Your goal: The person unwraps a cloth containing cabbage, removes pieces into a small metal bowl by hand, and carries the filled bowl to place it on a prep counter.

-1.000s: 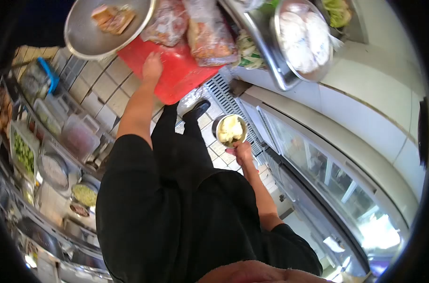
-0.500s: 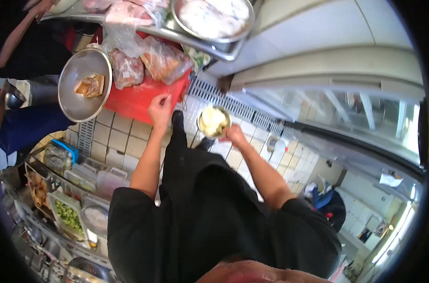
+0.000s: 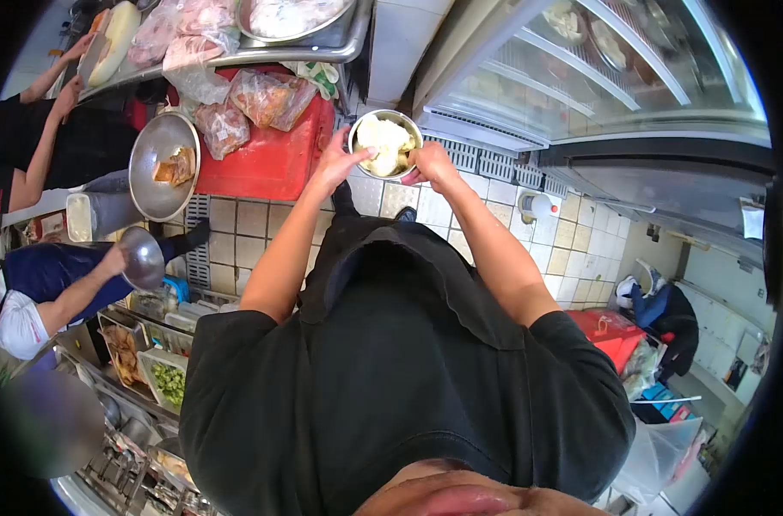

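A round metal bowl [image 3: 386, 114] is held out in front of me between both hands. Pale, creamy white and yellowish chunks [image 3: 381, 140] fill most of it. My left hand [image 3: 337, 161] grips the bowl's left side, its thumb reaching over the rim towards the chunks. On the opposite side, my right hand [image 3: 433, 165] is closed at the rim, fingers bent against the metal. The undersides of the bowl and some fingertips are hidden.
Left of the bowl, a red container [image 3: 275, 165] carries bagged meat [image 3: 269, 97]; a large steel bowl [image 3: 148, 189] with a browned piece stands beside it. A glass-fronted fridge [image 3: 572, 95] is at the right. Co-workers work at the left; one holds a metal bowl [image 3: 142, 260].
My left hand has moved from the air beside the red container onto the bowl's left side. The bowl is higher in the view, and the camera view has shifted.
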A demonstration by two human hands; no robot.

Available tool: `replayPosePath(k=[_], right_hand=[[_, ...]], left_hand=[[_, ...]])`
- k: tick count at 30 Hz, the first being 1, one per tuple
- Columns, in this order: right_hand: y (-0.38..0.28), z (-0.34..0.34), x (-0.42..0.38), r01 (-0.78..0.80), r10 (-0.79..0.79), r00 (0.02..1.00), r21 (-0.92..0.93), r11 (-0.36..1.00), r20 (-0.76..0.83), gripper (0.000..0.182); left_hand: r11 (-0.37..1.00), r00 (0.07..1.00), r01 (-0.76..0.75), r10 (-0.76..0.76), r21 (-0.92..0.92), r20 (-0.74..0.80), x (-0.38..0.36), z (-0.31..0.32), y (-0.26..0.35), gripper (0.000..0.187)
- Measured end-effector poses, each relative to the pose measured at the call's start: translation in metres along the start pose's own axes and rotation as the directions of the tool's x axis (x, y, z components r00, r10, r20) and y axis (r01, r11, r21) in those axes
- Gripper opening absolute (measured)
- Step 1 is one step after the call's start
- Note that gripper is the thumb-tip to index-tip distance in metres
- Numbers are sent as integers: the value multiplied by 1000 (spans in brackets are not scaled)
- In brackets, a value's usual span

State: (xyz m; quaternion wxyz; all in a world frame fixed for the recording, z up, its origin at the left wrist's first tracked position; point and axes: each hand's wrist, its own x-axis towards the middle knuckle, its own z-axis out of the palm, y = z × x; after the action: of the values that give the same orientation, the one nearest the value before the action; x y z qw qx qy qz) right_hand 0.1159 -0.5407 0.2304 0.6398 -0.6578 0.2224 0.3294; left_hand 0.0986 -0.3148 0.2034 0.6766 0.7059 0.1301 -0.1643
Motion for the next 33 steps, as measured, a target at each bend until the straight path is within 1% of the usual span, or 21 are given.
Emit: replayPosePath(k=[1,2,5,6,7,9,10,12,14,17,18,19,20,21,22,23,25,26,29,30,33], right_hand=[[-3,-3,-8,17,-17,1000,-9,1000,-2,26],[-8,-7,-17,37,-37,999,-20,999,-4,27],[-23,-26,-30,42,-44,999,-113,993,-10,33],[-26,-34,-34,32,-35,999,-155,987,-14,37],[-30,-39,-42,140,-192,975,-368,919,-108,37],[-41,-44,-66,232,-524,834,-752,617,-173,38],[-53,-38,-85,191,-612,737,-779,597,-288,44],[-62,-41,-89,386,-772,608,-781,491,-186,41],[-68,-39,-87,536,-893,447,-783,317,-55,40],[-74,-23,-82,544,-893,438,-822,170,106,38],[-72,-19,-81,521,-920,379,-844,125,97,34],[-70,-20,-80,502,-908,400,-859,101,127,33],[-69,-22,-80,482,-892,424,-873,75,158,33],[-66,-25,-78,463,-873,451,-885,50,187,33],[-66,-28,-73,492,-896,395,-871,19,204,31],[-68,-33,-70,518,-891,396,-855,15,224,29],[-77,-44,-65,577,-879,391,-817,3,272,27],[-84,-50,-63,616,-847,452,-785,71,278,25],[-105,-46,-73,508,-739,673,-749,425,37,26],[-108,-43,-71,495,-745,667,-745,446,-3,28],[-102,-19,-50,571,-837,547,-736,364,10,25]], left_hand=[[980,978,171,-157,-101,134,-8,10,7,75],[944,963,249,-216,-218,163,-12,20,10,74],[846,976,206,-143,-492,162,-5,42,-2,69],[826,982,184,-133,-532,132,-3,50,-6,55],[835,987,153,-107,-528,116,-6,57,3,54],[849,995,86,-51,-521,80,-13,67,29,54],[887,998,39,-14,-460,58,-11,70,35,57],[900,998,21,7,-436,62,-16,77,55,58],[907,998,-10,35,-421,53,-14,83,64,57],[902,996,-54,81,-428,46,-1,87,64,53],[891,994,-63,98,-450,56,4,88,64,51],[878,992,-68,112,-473,65,6,88,68,50],[885,997,8,27,-466,68,5,86,70,56],[891,995,-9,54,-454,87,9,83,73,56],[896,991,-22,78,-443,107,11,80,76,56],[901,987,-37,100,-433,124,12,77,78,56],[905,985,75,-3,-418,171,17,72,79,58],[903,983,108,-35,-416,178,22,70,76,58],[898,981,137,-65,-418,182,27,67,80,60],[898,981,140,-68,-418,183,26,67,81,60],[878,984,110,-31,-466,173,29,71,84,52]])
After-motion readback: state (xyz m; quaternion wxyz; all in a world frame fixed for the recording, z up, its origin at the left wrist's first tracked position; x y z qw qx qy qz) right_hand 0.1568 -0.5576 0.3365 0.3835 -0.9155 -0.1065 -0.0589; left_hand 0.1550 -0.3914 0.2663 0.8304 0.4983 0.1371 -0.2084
